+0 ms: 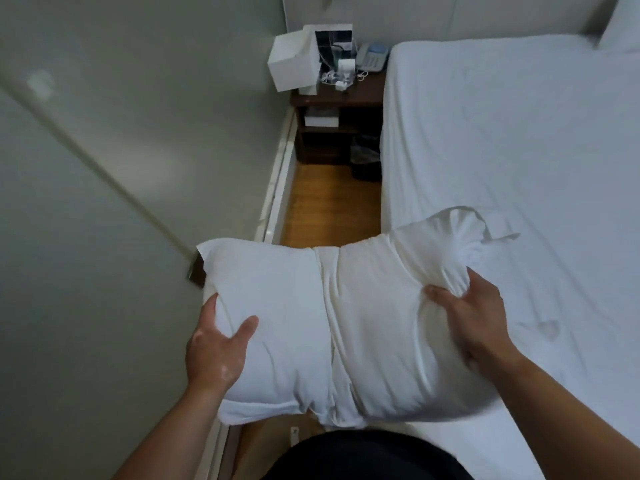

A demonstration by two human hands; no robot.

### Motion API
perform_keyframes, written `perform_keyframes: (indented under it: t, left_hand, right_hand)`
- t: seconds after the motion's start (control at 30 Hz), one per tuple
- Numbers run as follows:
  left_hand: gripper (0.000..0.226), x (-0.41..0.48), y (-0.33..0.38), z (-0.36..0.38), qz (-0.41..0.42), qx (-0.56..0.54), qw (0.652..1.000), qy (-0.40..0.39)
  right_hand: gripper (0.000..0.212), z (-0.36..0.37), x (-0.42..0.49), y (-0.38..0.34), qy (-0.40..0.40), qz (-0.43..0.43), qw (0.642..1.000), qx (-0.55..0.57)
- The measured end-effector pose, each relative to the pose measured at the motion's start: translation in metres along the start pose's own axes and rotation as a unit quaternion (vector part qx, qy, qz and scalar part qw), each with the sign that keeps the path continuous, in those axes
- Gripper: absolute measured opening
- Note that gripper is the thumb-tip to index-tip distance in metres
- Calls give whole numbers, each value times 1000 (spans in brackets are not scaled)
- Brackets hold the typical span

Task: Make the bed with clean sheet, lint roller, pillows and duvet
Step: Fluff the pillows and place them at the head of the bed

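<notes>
The bed [502, 150], already under a smooth white sheet, fills the right side. The pillow [329, 323] is held in the air over the bed's near left edge and the strip of floor beside it, sagging at its middle (soft and light, I judge, with no stiffness), so a hold at both ends suits it. The left hand [214, 348] wraps the left end, thumb on top. The right hand [467, 317] clenches bunched casing at the right end. A cluttered nightstand [339, 95] stands beside the bedhead, clear of the route, with a telephone [372, 57] on it.
</notes>
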State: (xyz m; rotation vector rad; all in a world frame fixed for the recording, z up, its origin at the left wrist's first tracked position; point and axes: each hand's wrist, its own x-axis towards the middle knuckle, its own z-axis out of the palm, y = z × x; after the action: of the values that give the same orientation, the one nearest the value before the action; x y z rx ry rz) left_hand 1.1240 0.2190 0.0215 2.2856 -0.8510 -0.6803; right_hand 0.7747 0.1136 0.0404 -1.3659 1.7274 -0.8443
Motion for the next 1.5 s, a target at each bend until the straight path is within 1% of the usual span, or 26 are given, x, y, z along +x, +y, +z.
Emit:
perform_keyframes:
  t: [0.13, 0.2, 0.3, 0.37, 0.47, 0.63, 0.73, 0.8, 0.97, 1.1, 1.17, 1.27, 1.37, 1.5]
  left_hand:
    - [79, 100, 47, 19, 15, -6, 1000, -10]
    - [78, 157, 72, 36, 31, 0, 999, -29]
    - [79, 240, 124, 64, 68, 21, 995, -70]
    - [79, 285, 165, 77, 91, 38, 991, -95]
    - [78, 353, 229, 97, 147, 43, 979, -137]
    - [76, 451, 332, 146, 212, 64, 957, -187]
    - [77, 508, 381, 184, 228, 63, 950, -203]
    - [77, 541, 410, 212, 222, 62, 951, -207]
    - [76, 618, 490, 260, 197, 52, 959, -197]
    - [80, 682, 548, 288, 187, 46, 965, -176]
    - [78, 712, 575, 308, 178, 47, 967, -178]
    - [76, 762, 617, 347, 186, 43, 960, -203]
    - [79, 813, 668, 383, 204, 42, 950, -234]
    - [79, 861, 739, 428, 232, 33, 936, -264]
  right_hand:
    - [28, 30, 82, -42, 34, -13, 999, -14]
    - [26, 46, 121, -56, 54, 4, 998, -13]
    - [24, 66, 176, -66, 110, 41, 993, 7]
    - [23, 74, 204, -75, 157, 62, 986, 7]
    - [22, 78, 245, -88, 223, 98, 970, 2]
    - [20, 75, 328, -111, 298, 145, 943, 32]
    - [22, 75, 402, -118, 306, 149, 940, 33]
    - [22, 76, 460, -120, 302, 148, 941, 34]
    - [17, 69, 607, -144, 266, 137, 953, 43]
    - [18, 62, 703, -170, 257, 122, 958, 42]
    - [18, 61, 749, -179, 254, 118, 959, 39]
    - [19, 62, 813, -190, 266, 128, 955, 37]
    - [18, 63, 866, -198, 304, 144, 941, 47]
    - [17, 44, 941, -215, 323, 160, 932, 38]
